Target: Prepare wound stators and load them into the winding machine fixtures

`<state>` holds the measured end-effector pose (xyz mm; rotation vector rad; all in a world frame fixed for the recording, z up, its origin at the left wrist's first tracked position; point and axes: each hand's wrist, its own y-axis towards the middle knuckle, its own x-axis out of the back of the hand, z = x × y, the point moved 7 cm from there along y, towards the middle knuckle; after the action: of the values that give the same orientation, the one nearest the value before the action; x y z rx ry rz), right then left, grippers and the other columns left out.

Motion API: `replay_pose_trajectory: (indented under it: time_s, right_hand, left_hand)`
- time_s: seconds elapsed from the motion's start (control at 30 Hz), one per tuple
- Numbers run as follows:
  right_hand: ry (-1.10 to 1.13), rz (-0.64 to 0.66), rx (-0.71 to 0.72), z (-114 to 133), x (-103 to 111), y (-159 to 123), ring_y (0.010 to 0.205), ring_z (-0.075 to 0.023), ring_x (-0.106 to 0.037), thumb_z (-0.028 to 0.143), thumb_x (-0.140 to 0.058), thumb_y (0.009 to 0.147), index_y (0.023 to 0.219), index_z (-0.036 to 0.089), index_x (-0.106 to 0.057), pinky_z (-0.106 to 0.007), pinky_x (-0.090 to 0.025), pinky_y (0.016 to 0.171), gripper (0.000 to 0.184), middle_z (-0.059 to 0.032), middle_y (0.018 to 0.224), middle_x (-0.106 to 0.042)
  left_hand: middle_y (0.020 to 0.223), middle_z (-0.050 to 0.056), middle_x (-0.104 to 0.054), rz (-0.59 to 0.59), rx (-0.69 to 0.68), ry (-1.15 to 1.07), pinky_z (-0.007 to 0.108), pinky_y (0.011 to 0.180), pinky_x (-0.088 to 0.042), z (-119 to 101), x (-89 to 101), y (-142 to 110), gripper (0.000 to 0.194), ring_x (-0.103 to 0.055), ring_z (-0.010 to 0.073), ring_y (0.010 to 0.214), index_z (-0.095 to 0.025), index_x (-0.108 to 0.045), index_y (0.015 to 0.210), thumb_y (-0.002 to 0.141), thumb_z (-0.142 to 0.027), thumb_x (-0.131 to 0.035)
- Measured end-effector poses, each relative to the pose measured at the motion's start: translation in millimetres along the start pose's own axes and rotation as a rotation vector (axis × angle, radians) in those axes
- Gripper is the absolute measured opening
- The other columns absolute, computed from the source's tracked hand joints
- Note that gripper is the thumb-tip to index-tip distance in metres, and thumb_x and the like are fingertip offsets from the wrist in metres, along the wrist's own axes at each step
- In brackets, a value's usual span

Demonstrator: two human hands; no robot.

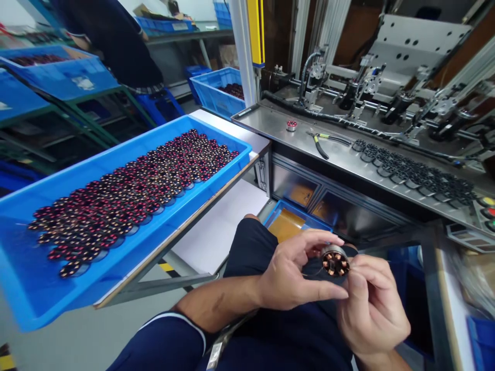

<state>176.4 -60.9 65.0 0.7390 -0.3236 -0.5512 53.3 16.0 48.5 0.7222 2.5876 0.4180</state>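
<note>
A motor stator point(334, 260) with copper windings and a metal rim is held up over the lap, its wound face turned toward me. My left hand point(296, 273) curls round it, fingers along the top and thumb reaching beneath. At the stator's right edge, my right hand point(373, 304) is closed in a pinch; whatever lies between those fingertips is hidden. A thin wire end shows by the stator's left side, close to my left palm.
Left stands a blue tray point(216, 193) with rows of wound stators point(150, 180). On the metal machine ledge lie a red-wound stator point(291, 125), green-handled cutters point(320, 144) and several black cores point(413, 167). Winding fixtures point(367, 85) rise behind. A co-worker point(116, 46) sits at the back left.
</note>
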Motion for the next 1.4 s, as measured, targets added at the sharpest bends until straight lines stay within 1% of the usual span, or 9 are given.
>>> replay_pose_trajectory:
  time_s: [0.13,0.27,0.47,0.63,0.8,0.9,1.07,1.2,1.4]
  right_hand:
    - [-0.038,0.064,0.083,-0.1,2.0,5.8,0.080,-0.0152,-0.063,-0.003,-0.059,0.084,0.098,0.016,-0.066,-0.030,-0.051,0.068,0.024,-0.0044,0.090,-0.064]
    - [-0.078,0.111,0.110,1.4,3.6,8.4,0.078,-0.0145,-0.063,-0.002,-0.060,0.084,0.097,0.015,-0.066,-0.029,-0.050,0.066,0.022,-0.0039,0.089,-0.063]
    - [-0.199,0.090,0.083,2.5,9.3,13.4,0.077,-0.0137,-0.064,-0.002,-0.064,0.084,0.094,0.015,-0.066,-0.028,-0.050,0.067,0.020,-0.0034,0.087,-0.065]
    - [-0.124,0.142,-0.056,-1.5,6.9,19.8,0.074,-0.0141,-0.061,0.000,-0.062,0.087,0.087,0.018,-0.064,-0.029,-0.049,0.064,0.018,-0.0012,0.079,-0.062]
    - [-0.060,0.205,0.003,1.0,7.2,18.4,0.076,-0.0140,-0.061,-0.001,-0.060,0.087,0.090,0.017,-0.065,-0.029,-0.050,0.066,0.019,-0.0020,0.082,-0.062]
    - [-0.094,0.234,0.154,4.6,13.0,16.0,0.079,-0.0161,-0.065,-0.001,-0.063,0.084,0.099,0.016,-0.066,-0.030,-0.053,0.065,0.023,-0.0042,0.088,-0.065]
    - [-0.181,0.305,0.202,2.7,18.7,14.2,0.078,-0.0182,-0.068,0.004,-0.066,0.084,0.105,0.018,-0.066,-0.031,-0.057,0.064,0.026,-0.0051,0.089,-0.068]
    - [-0.164,0.198,0.108,2.7,18.8,12.9,0.076,-0.0168,-0.066,0.003,-0.064,0.085,0.098,0.019,-0.067,-0.030,-0.054,0.065,0.021,-0.0043,0.088,-0.067]
    - [0.133,0.106,-0.334,-24.8,8.3,-0.9,0.077,-0.0142,-0.062,0.014,-0.061,0.094,0.083,0.018,-0.066,-0.025,-0.052,0.064,0.012,-0.0037,0.084,-0.063]
  left_hand:
    - [0.101,0.007,-0.068,0.203,0.337,-0.080,0.023,0.078,-0.053,15.3,-1.5,1.4,0.058,-0.066,0.0126,0.085,-0.017,-0.061,0.125,0.077,-0.040,-0.084]
    - [0.084,0.005,-0.066,0.300,0.431,-0.224,0.021,0.062,-0.052,19.3,-2.9,1.1,0.047,-0.065,0.0104,0.067,-0.013,-0.065,0.117,0.091,-0.051,-0.066]
    - [0.087,0.007,-0.070,0.268,0.392,-0.319,0.022,0.065,-0.055,25.7,-4.7,2.4,0.044,-0.070,0.0125,0.071,-0.019,-0.065,0.131,0.094,-0.042,-0.065]
    - [0.125,0.012,-0.065,0.234,0.259,-0.372,0.033,0.085,-0.060,10.1,-1.0,10.0,0.024,-0.070,0.0208,0.104,-0.022,-0.076,0.111,0.087,-0.028,-0.074]
    - [0.108,0.008,-0.074,0.196,0.167,-0.441,0.048,0.114,-0.043,2.2,0.9,12.2,0.019,-0.065,0.0257,0.123,-0.019,-0.075,0.097,0.080,-0.021,-0.082]
    - [0.109,0.008,-0.073,0.144,0.306,-0.524,0.034,0.098,-0.055,17.7,-0.3,7.1,0.045,-0.070,0.0207,0.111,-0.017,-0.066,0.109,0.072,-0.030,-0.089]
    - [0.075,0.004,-0.070,0.405,0.553,-0.474,0.021,0.054,-0.056,30.4,-22.7,-9.3,0.036,-0.071,0.0138,0.059,-0.015,-0.052,0.104,0.090,-0.043,-0.070]
    - [0.088,0.004,-0.071,0.254,0.392,-0.387,0.021,0.061,-0.058,22.6,-17.6,-3.9,0.037,-0.074,0.0133,0.070,-0.018,-0.051,0.108,0.086,-0.033,-0.076]
    - [0.106,0.010,-0.072,0.210,-0.206,0.226,0.028,0.082,-0.060,-12.6,-7.7,2.9,0.049,-0.073,0.0183,0.091,-0.018,-0.059,0.117,0.075,-0.021,-0.085]
